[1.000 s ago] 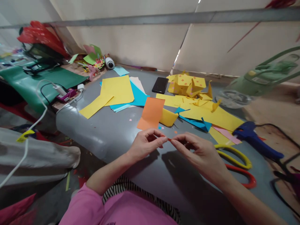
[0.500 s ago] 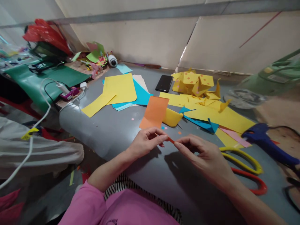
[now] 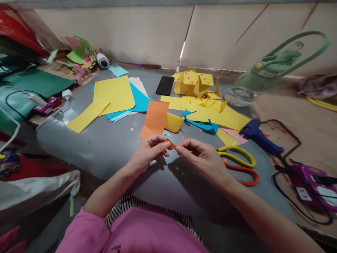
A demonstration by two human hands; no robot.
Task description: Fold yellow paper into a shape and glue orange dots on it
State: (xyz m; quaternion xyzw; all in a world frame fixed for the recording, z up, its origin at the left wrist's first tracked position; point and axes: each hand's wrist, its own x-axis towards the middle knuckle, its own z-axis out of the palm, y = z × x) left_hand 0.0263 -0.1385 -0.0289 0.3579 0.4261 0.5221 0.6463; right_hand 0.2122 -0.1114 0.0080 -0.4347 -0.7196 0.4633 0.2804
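Above a smooth grey bench (image 3: 113, 141) before pale wall panels (image 3: 142, 37), holds a narrow orange paper strip (image 3: 171, 143). Pinches its left part between nearly closed fingers (image 3: 160, 147) of the left hand (image 3: 147, 153), its right end likewise with the right hand (image 3: 203, 157). Slants its long axis from hand to hand, with the right end pointing rightward and nearer.

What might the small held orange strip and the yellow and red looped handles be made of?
Small orange strip: likely matte paper, thin like the orange rectangular sheet. Yellow and red looped handles: probably smooth plastic, rounded and faintly shiny.
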